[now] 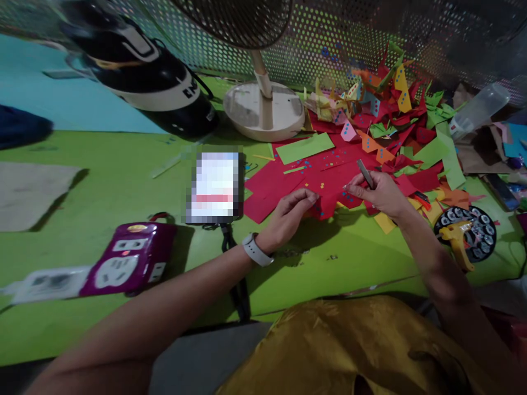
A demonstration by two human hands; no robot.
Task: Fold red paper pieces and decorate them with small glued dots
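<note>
My left hand [294,211], wearing a pale watch on the wrist, is closed with its fingertips pinching the edge of a red paper piece [325,207] marked with small blue dots. Across from it, my right hand [381,192] grips a slim grey metal tool [364,173] that looks like tweezers. Its working end is too small to make out at my fingertips, just above the red paper. Under and behind both hands lie red paper sheets [267,189], sprinkled with tiny blue and yellow bits. A light green paper strip [305,148] rests on them.
A heap of folded, dotted colored papers [387,115] fills the back right. Nearby are a round black tray [483,219] and a yellow tool [457,241]. A fan base [263,123], black bottle [164,93], blurred phone [214,186] and purple power socket [132,255] stand left.
</note>
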